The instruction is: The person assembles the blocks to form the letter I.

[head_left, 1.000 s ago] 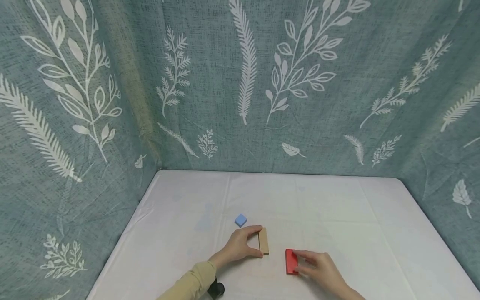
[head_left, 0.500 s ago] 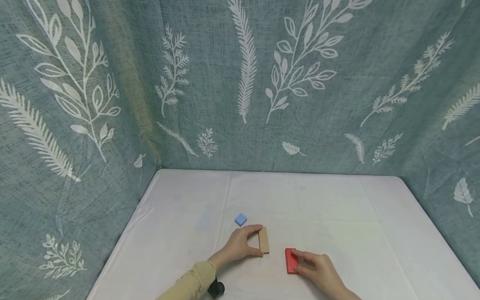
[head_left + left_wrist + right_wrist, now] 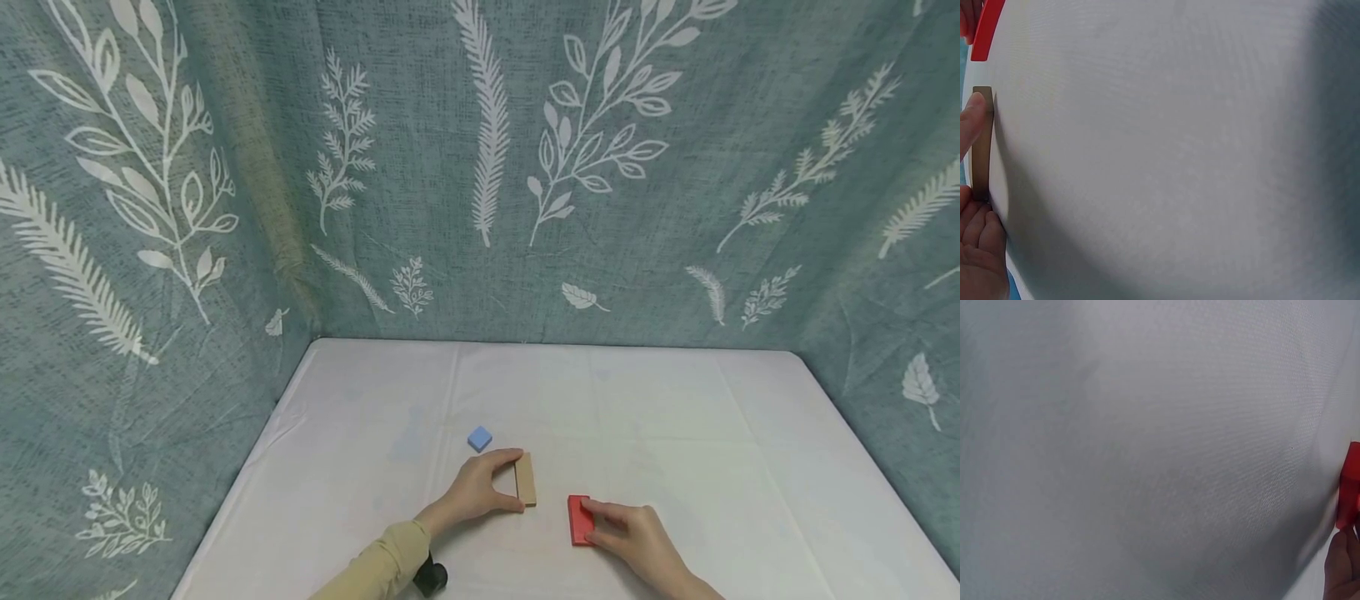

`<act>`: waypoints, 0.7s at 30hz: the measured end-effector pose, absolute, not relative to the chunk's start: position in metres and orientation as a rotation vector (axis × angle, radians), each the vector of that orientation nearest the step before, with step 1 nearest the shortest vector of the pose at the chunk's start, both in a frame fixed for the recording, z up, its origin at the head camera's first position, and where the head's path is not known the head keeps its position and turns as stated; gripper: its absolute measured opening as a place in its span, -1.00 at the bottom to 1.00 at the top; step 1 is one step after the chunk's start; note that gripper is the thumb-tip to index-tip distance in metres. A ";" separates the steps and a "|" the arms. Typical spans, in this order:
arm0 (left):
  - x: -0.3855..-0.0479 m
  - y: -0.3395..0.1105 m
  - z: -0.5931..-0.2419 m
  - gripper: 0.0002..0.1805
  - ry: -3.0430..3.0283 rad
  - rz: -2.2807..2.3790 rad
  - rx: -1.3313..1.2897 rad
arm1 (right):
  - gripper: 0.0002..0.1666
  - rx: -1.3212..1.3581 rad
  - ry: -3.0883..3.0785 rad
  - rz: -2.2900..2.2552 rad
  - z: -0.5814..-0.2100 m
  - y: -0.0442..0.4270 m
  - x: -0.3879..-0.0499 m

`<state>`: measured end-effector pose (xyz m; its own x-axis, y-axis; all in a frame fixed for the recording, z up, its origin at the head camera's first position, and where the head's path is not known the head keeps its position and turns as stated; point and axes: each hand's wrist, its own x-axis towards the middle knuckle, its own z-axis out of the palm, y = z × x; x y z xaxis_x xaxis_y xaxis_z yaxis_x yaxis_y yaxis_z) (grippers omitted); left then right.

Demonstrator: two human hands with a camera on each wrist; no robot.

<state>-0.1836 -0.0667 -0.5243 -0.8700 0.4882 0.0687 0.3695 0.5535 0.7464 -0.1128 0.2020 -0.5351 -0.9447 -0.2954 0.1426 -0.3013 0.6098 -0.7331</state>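
Observation:
A flat, oblong tan wooden block lies on the white-covered table, its long side pointing away from me. My left hand pinches it by its two ends, thumb at the near end and fingers at the far end. In the left wrist view, the thumb and curled fingers show at the two ends of the wooden block. To the right and slightly nearer, a red oblong block is held by my right hand between thumb and fingers. Only a part of the red block shows in the right wrist view.
A small blue square block lies just beyond my left hand, turned cornerwise. The white cloth covers the table up to a green leaf-patterned curtain at the back and sides. A black device shows under my left wrist.

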 end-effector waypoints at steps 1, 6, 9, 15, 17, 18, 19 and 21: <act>-0.183 -0.067 -0.524 -0.19 2.637 1.216 0.735 | -0.53 0.526 -2.806 1.281 -0.535 0.202 -0.113; -0.184 -0.067 -0.526 -0.19 2.643 1.208 0.736 | -0.53 0.546 -2.792 1.265 -0.534 0.201 -0.113; -0.186 -0.067 -0.527 -0.19 2.645 1.200 0.736 | -0.53 0.560 -2.790 1.253 -0.533 0.201 -0.114; -0.188 -0.068 -0.528 -0.18 2.644 1.174 0.731 | -0.52 0.564 -2.805 1.249 -0.532 0.201 -0.115; -0.189 -0.067 -0.527 -0.18 2.634 1.175 0.725 | -0.52 0.550 -2.833 1.254 -0.532 0.201 -0.116; -0.189 -0.067 -0.527 -0.18 2.627 1.174 0.720 | -0.52 0.549 -2.836 1.259 -0.531 0.201 -0.115; -0.189 -0.067 -0.526 -0.18 2.621 1.179 0.719 | -0.51 0.551 -2.838 1.262 -0.531 0.201 -0.115; -0.191 -0.067 -0.524 -0.18 2.612 1.190 0.719 | -0.51 0.553 -2.841 1.267 -0.531 0.201 -0.115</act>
<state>-0.1907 -0.0671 -0.5244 -0.8661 0.4988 0.0332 0.3524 0.5621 0.7482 -0.1149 0.2014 -0.5309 -0.9386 -0.3220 0.1240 -0.3074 0.6170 -0.7244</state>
